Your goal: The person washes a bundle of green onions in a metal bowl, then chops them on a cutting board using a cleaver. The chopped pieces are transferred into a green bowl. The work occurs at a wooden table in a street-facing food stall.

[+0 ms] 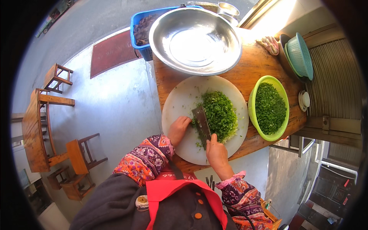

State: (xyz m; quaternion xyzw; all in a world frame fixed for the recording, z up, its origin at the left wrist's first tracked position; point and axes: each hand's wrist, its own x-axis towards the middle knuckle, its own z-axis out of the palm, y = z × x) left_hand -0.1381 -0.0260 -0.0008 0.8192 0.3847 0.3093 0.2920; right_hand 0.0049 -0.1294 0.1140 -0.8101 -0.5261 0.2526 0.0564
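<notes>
My right hand [217, 155] grips a cleaver [202, 122], whose dark, wide blade lies against the left side of a heap of finely chopped green herbs [220, 115]. The heap sits on a round white chopping board [179, 97], with small green scraps scattered around it. Just left of the blade, my left hand [178, 129] is low over the board with its fingers bent. Its fingertips come close to the blade and some scraps; whether they hold any is hidden. To the right stands a lime-green plastic basket [252, 107] filled with more chopped greens [270, 109].
A large steel basin [195, 69] stands behind the board on the wooden table [253, 66]. Beyond its left side is a blue crate [140, 47] with dark contents. Teal colanders [300, 57] and a crumpled cloth [268, 45] lie at the right back. Wooden stools [77, 156] stand on the left.
</notes>
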